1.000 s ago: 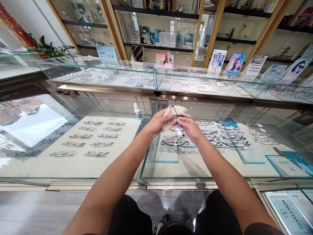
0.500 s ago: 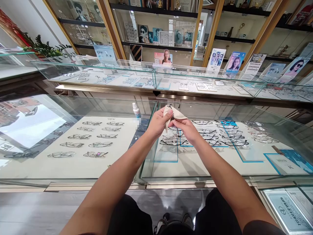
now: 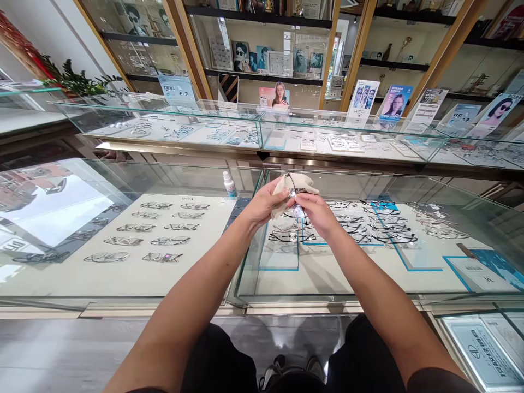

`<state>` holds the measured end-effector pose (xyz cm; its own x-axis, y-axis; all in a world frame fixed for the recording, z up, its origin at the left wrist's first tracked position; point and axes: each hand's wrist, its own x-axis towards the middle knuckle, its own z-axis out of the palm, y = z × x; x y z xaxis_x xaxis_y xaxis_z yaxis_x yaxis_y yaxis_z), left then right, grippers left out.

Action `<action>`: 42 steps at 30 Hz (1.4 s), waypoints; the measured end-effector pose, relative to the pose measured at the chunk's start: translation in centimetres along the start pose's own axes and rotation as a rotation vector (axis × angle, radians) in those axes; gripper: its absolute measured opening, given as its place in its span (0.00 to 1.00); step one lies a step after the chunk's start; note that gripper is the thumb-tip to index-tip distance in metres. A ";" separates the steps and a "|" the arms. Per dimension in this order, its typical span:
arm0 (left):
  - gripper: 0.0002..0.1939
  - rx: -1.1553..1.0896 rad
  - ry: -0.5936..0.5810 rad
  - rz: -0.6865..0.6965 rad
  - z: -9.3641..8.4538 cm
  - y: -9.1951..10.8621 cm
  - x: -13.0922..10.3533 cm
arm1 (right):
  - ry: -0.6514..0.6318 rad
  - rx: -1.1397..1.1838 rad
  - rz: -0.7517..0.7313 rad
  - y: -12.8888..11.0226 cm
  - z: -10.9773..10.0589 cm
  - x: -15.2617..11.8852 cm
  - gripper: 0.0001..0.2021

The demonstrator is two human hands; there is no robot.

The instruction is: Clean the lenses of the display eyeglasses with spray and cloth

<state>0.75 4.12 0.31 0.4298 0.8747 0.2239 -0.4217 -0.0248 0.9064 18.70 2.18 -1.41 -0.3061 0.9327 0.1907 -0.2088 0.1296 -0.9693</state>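
Ideally, the left hand (image 3: pixel 262 206) gripping the crumpled cream cloth (image 3: pixel 303 181) and the right hand (image 3: pixel 314 210) pinching thin dark-framed eyeglasses (image 3: pixel 298 210) above the clear glass display case (image 3: pixel 347 281) should keep pressure light and even.

a white spray bottle (image 3: pixel 229 184) stands on the glass tabletop (image 3: pixel 123 297), toward its far edge; beneath, eyeglasses (image 3: pixel 123 241) lie on a pale panel (image 3: pixel 143 281).
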 end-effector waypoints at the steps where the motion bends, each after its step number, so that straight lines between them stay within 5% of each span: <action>1: 0.32 -0.003 -0.013 0.003 0.2 0.0 0.0 | 0.004 0.003 0.001 0.0 -0.1 0.0 0.15; 8: 0.25 0.021 0.070 0.129 1.4 -0.8 0.0 | -0.027 -0.091 -0.059 -0.2 0.6 -0.2 0.21; 16: 0.29 0.074 0.215 0.160 1.6 -1.0 -0.2 | -0.069 -0.132 -0.079 -0.3 2.1 -0.6 0.23; 23: 0.29 -0.064 0.130 0.104 0.7 -0.8 0.3 | 0.045 -0.026 -0.031 -0.5 1.2 -0.4 0.12; 30: 0.28 -0.079 -0.007 0.009 0.4 -0.1 -0.1 | 0.089 0.045 0.001 -0.5 0.1 0.1 0.13; 37: 0.29 0.022 0.219 0.152 1.1 -0.8 0.2 | 0.078 0.028 -0.034 0.2 2.6 -0.5 0.19; 42: 0.30 -0.059 0.224 0.120 1.2 -0.9 0.6 | 0.128 0.055 -0.054 0.6 1.9 -0.1 0.15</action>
<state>2.30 4.07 0.06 0.1890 0.9529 0.2371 -0.5075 -0.1119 0.8543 16.85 1.49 -1.76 -0.1728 0.9607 0.2171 -0.2733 0.1650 -0.9477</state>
